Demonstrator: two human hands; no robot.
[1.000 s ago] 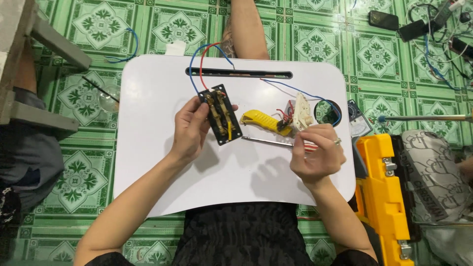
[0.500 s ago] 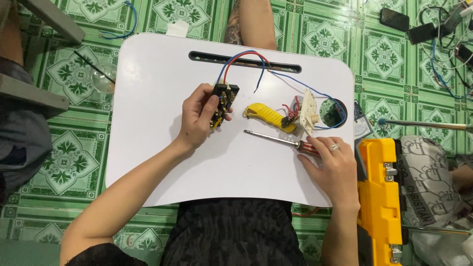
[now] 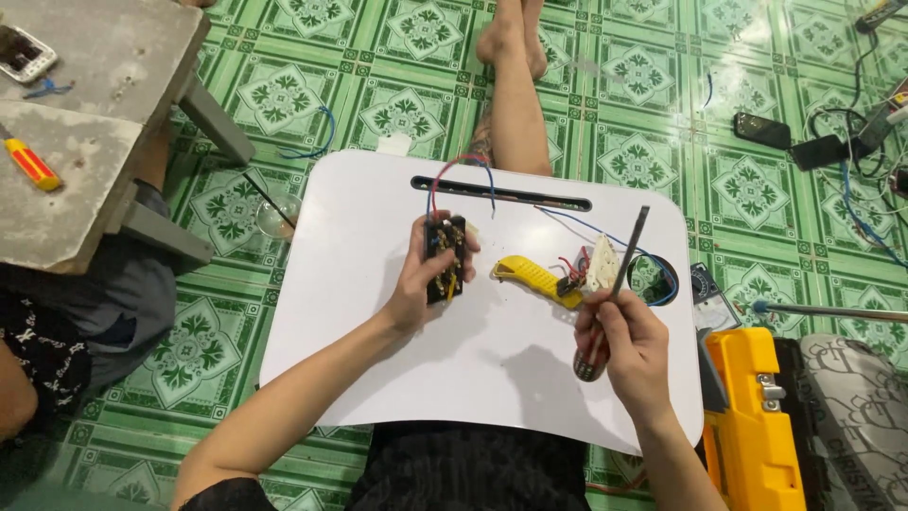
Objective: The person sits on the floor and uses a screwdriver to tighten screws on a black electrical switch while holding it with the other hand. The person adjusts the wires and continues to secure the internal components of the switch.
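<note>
My left hand [image 3: 422, 284] grips a small black electrical part [image 3: 445, 258] with brass pieces, held upright over the white lap table [image 3: 378, 227]. Red and blue wires [image 3: 461, 166] loop up from the part's top. My right hand [image 3: 626, 343] is shut on a screwdriver [image 3: 626, 255] whose metal shaft points up and away, lifted off the table. Between my hands lie a yellow utility knife [image 3: 530, 277] and a white socket piece [image 3: 600, 267] with wires.
A yellow and black tool case [image 3: 757, 426] stands right of the table. A grey stool [image 3: 85, 123] with a small yellow screwdriver [image 3: 31, 164] on it is at the left, beside another person's leg. Phones and cables lie on the green tiled floor at far right.
My right hand has picked the screwdriver up off the table and raised it. My left hand has turned the black part upright and shifted slightly; the camera view moved.
</note>
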